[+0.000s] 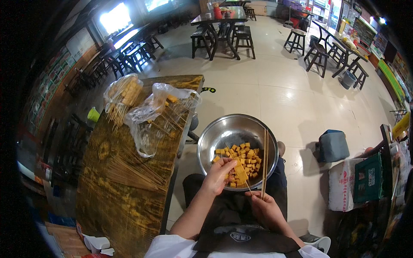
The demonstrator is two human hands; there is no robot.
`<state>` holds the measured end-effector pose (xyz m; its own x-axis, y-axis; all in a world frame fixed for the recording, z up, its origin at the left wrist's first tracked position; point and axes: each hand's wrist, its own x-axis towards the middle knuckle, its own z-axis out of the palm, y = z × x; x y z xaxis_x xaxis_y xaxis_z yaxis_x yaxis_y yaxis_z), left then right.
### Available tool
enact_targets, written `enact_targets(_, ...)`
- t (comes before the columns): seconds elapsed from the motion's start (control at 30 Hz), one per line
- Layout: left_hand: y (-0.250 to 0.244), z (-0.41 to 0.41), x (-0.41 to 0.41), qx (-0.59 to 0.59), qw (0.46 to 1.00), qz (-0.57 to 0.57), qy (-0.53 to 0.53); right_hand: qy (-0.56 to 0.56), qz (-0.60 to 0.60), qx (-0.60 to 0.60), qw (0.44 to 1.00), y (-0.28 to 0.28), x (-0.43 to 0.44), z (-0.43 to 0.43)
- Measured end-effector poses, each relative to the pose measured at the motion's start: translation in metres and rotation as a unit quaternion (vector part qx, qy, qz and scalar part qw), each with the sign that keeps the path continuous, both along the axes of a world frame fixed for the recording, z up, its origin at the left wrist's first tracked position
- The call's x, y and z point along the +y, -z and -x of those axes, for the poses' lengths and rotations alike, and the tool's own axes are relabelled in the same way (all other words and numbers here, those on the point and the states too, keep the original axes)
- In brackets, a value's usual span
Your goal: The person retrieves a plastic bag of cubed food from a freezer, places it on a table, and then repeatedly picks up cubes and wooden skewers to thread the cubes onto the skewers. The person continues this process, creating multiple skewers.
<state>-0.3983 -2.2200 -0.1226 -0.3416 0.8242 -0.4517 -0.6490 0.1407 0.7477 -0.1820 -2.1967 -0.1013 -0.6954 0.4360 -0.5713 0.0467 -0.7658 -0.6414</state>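
A wide stainless steel bowl [215,133] rests on my lap, holding many loose yellow cubes of food, perhaps tofu [251,158]. Over its near side, my left hand [219,177] pinches a row of cubes threaded on a bamboo skewer [240,169]. The lower end of that skewer is between the fingers of my right hand [265,206]. My right hand also grips several bare bamboo skewers [265,154], which stand up across the bowl's right side. My left palm is partly hidden, so I cannot tell whether it holds a further cube.
On my left, a wooden table [129,213] carries loose bamboo skewers [135,172], a bag of filled skewers [124,93] and a clear plastic bag [142,119] by more skewered cubes. To the right are a grey bin [334,146] and a green crate [369,179]. Stools [244,37] surround a farther table [222,16].
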Motion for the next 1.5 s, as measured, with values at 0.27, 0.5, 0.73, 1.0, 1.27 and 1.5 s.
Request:
enact_targets(0.27, 0.001, 0.031, -0.004, -0.118, 0.993, -0.023, -0.01, 0.005, 0.026, -0.009, 1.0, -0.004, 0.006, -0.003)
enact_targets(0.5, -0.009, 0.051, 0.006, -0.102, 0.993, -0.06, -0.024, -0.019, 0.015, -0.023, 0.999, 0.004, 0.0, -0.015)
enact_targets(0.73, -0.02, 0.05, 0.007, -0.085, 0.994, -0.024, -0.058, -0.048, -0.001, -0.022, 0.999, 0.007, 0.001, -0.021)
enact_targets(1.0, -0.018, 0.053, 0.006, -0.082, 0.995, -0.02, -0.055, -0.042, 0.0, -0.025, 0.999, -0.001, 0.0, -0.019)
enact_targets(1.27, -0.025, 0.05, 0.005, -0.054, 0.997, -0.019, -0.058, -0.047, -0.016, -0.033, 0.998, -0.001, 0.001, -0.017)
enact_targets(1.5, -0.034, 0.043, 0.004, 0.011, 0.998, 0.007, -0.06, -0.05, -0.03, -0.028, 0.998, -0.004, 0.0, -0.014)
